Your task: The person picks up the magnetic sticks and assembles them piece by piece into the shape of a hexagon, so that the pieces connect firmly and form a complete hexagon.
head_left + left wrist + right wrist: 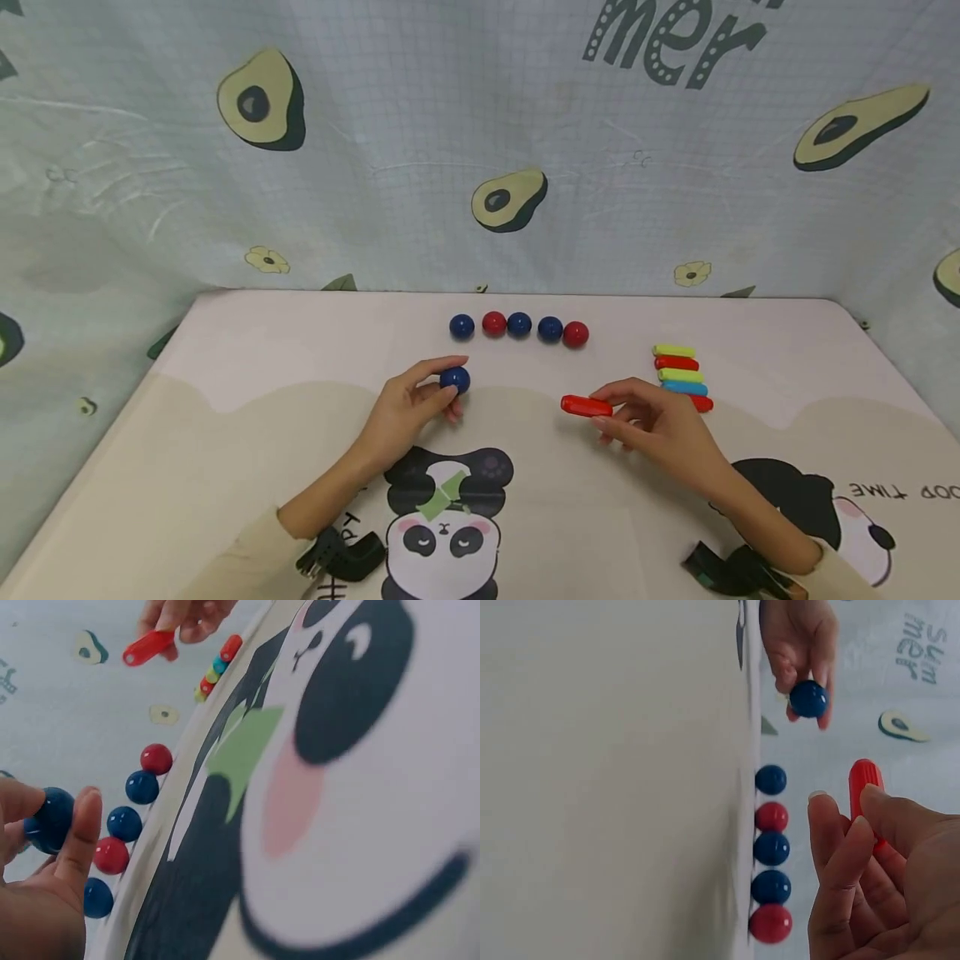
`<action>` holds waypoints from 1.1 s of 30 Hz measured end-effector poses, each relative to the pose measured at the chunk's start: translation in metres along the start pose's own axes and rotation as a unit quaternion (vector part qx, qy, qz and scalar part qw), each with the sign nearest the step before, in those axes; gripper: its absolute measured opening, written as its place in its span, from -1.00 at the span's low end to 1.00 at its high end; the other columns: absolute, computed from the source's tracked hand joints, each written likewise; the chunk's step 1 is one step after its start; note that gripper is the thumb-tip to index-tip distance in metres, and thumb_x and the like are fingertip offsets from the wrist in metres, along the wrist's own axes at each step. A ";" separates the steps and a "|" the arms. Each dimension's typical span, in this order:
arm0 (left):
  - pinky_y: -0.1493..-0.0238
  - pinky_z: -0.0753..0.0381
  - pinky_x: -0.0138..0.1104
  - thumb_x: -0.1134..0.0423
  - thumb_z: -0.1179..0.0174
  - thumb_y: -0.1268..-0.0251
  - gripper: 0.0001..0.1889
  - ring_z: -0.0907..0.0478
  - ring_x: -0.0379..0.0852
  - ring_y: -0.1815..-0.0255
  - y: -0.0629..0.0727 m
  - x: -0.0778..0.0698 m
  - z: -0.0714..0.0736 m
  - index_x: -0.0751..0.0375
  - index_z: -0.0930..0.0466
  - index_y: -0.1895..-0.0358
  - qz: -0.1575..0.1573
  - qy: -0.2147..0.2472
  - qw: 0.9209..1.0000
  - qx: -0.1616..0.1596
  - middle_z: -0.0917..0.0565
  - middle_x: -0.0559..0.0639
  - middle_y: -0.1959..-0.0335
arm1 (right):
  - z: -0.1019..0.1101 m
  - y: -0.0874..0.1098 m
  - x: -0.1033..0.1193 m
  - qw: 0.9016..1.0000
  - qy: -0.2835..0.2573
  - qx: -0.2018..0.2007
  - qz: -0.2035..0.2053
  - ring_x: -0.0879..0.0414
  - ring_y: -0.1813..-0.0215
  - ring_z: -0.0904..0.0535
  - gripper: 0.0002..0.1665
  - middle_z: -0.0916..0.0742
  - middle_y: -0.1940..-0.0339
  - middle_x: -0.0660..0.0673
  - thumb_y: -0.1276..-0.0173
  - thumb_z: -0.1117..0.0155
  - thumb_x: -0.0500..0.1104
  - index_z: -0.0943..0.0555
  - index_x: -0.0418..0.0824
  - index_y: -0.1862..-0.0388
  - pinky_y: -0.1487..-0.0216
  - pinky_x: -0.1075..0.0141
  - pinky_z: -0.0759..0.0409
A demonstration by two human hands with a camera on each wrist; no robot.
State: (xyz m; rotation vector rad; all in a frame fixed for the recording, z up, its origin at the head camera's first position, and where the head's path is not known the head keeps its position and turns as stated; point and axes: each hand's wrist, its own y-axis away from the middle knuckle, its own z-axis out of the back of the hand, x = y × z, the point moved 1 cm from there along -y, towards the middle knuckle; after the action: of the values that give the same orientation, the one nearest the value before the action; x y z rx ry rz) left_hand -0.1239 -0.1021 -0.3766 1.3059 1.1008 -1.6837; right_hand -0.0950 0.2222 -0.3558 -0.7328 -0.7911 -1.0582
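Between thumb and fingers, my left hand (408, 408) grips a blue ball (454, 380), held above the table left of the middle. The left wrist view shows the thumb on one side of this ball (54, 820). Over to the right, my right hand (651, 421) pinches a short red plastic stick (587, 406) by one end; its free end points left. Ridges show on the stick (865, 787) in the right wrist view. Beyond both hands lies a row of several red and blue balls, with a blue ball (462, 327) at its left end and a red ball (576, 334) at its right end.
Behind my right hand, several short sticks lie stacked side by side: yellow-green (673, 351), red (677, 363) and blue (684, 388). The pale table mat (285, 467) bears printed pandas. A curtain (390, 108) with avocado prints hangs behind the table's far edge.
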 end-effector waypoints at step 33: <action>0.38 -0.59 -0.39 0.36 -0.31 -0.20 -0.58 -0.54 -0.07 0.47 0.012 0.003 -0.039 0.19 -0.49 -0.14 0.055 0.047 0.997 -0.007 -0.63 0.12 0.48 | -0.049 -0.026 0.020 0.998 -0.027 0.046 -0.025 0.08 0.50 -0.63 -0.62 -0.73 0.45 0.00 -0.20 -0.42 -0.11 -0.62 -0.12 0.00 0.52 0.34 -0.56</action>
State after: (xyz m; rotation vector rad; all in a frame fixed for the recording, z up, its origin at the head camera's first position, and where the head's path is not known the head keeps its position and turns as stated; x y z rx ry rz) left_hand -0.1000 -0.0707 -0.3869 1.4228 1.0714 -1.5450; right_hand -0.1037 0.1637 -0.3607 -0.6689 -0.9032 -1.0440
